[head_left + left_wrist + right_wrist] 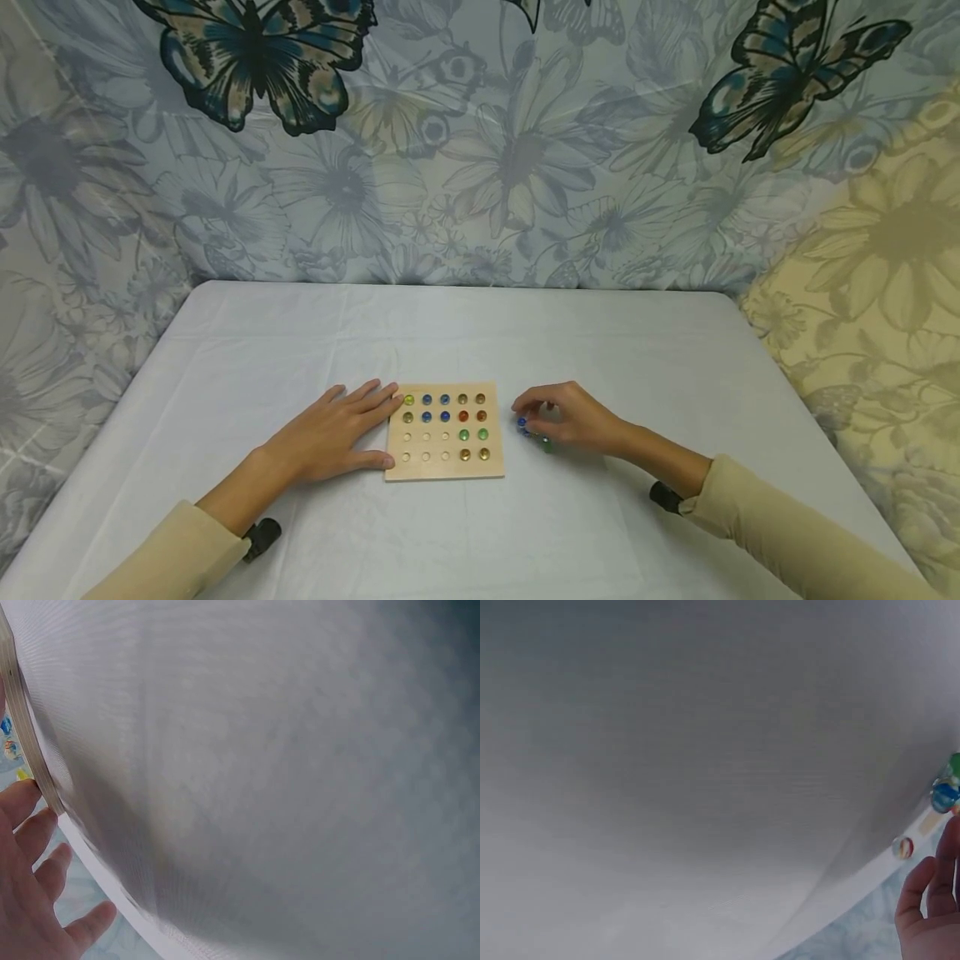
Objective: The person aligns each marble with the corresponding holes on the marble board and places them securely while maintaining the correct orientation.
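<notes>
Wooden board [446, 446], pale, flat and light-edged, is laid on the white-covered desk [480, 533], with its round hollows set in four rows of five. Glassy yellowish marbles [408, 400] are seated at ten o'clock on it, blue marbles [445, 416] at eleven, amber marbles [462, 399] at one and four, reddish marbles [462, 416] at two, and green marbles [483, 434] at three; bare hollows [426, 437] are seen at eight. The board's nine-o'clock edge is touched by the spread left hand [330, 437]. At three o'clock, beyond the board, loose marbles [522, 425] are partly covered by the right hand [570, 419], its fingers bent; whether any is pinched cannot be told.
</notes>
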A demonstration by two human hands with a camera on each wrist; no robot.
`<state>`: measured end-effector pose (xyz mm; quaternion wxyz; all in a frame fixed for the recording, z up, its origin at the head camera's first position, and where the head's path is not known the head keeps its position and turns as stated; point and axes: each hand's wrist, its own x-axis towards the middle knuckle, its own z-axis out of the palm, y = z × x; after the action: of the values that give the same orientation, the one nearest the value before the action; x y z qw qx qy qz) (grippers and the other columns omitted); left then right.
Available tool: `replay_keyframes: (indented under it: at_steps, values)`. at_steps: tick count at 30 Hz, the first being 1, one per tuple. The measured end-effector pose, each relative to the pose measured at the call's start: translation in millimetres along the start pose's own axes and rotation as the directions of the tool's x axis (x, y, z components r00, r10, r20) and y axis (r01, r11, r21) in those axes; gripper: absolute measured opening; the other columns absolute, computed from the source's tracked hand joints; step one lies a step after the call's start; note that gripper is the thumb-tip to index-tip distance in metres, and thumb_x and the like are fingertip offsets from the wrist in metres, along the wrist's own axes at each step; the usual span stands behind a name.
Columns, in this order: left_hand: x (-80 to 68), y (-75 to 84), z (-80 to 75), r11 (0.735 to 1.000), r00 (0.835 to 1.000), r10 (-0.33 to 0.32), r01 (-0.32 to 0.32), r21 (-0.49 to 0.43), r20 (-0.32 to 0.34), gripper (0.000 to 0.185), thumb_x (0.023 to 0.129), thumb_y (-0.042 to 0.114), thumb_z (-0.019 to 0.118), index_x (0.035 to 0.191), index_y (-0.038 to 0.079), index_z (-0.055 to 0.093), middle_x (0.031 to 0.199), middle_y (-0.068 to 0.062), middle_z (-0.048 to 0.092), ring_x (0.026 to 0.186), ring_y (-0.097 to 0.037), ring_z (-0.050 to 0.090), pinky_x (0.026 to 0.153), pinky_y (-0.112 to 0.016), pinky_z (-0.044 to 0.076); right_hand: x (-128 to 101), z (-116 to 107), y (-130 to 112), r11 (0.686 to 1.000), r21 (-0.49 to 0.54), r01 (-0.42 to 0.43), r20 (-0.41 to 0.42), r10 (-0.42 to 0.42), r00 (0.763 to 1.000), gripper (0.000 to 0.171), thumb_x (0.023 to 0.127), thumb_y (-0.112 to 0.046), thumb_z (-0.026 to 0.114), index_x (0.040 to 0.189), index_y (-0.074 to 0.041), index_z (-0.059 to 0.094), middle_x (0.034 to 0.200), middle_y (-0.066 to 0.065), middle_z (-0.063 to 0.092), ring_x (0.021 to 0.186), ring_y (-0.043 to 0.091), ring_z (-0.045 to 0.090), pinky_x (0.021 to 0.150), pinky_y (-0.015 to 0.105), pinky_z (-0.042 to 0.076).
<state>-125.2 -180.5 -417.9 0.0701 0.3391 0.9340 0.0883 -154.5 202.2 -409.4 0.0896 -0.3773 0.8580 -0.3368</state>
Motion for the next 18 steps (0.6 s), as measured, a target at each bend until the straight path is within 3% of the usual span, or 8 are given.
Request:
replay_keyframes:
  at_steps: [18]
  values:
    - [0.0, -0.7, -0.2, 1.0, 1.0, 0.007, -0.007, -0.005, -0.004, 0.086, 0.092, 0.071, 0.048, 0.156, 0.015, 0.036, 0.161, -0.005, 0.032, 0.148, -0.032, 0.028, 0.111, -0.063, 0.028, 39.2, 27.8, -35.7, 0.996, 0.05, 0.067, 0.064, -0.07, 0.995, 0.025, 0.088, -0.004, 0.075, 0.113, -0.005, 0.072, 0.109, 0.002, 0.073, 0.094, 0.012, 0.066, 0.082, 0.03, 0.054]
